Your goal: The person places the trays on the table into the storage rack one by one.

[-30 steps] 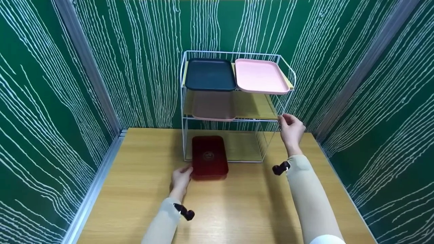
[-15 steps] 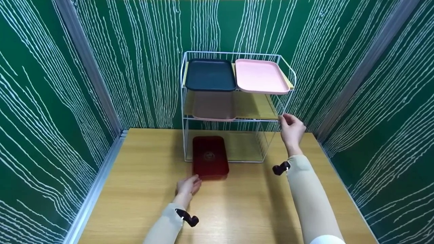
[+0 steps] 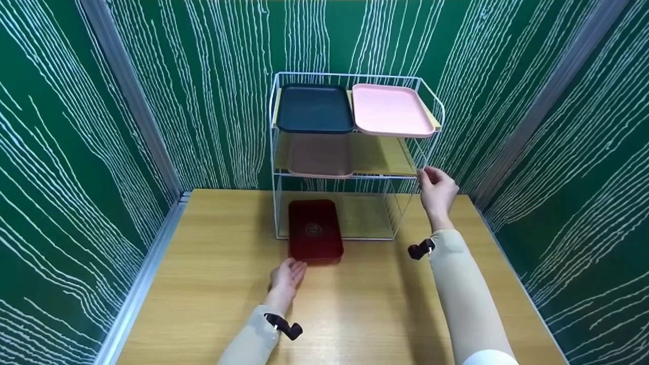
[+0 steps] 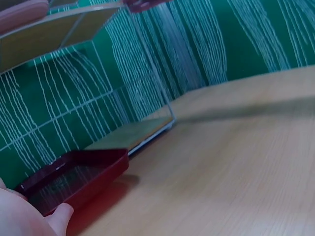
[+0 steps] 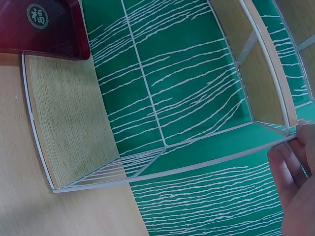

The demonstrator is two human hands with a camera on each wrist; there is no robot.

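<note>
A dark red tray with a round emblem lies partly on the bottom shelf of a white wire rack. Its near end sticks out over the table. My left hand touches the near left corner of this tray with loosely extended fingers; in the left wrist view the thumb lies against its near wall. My right hand pinches the rack's right front post at middle-shelf height, thumb and fingers curled round the wire. The right wrist view also catches the red tray above the bottom board.
Up on the top shelf, a dark blue tray sits beside a pink tray. A dusky pink tray occupies the middle shelf's left half. Green patterned walls enclose the wooden table.
My left hand has slid from the red tray's left side round to its near left corner. The right hand keeps its grip on the rack, and the tray has hardly moved.
</note>
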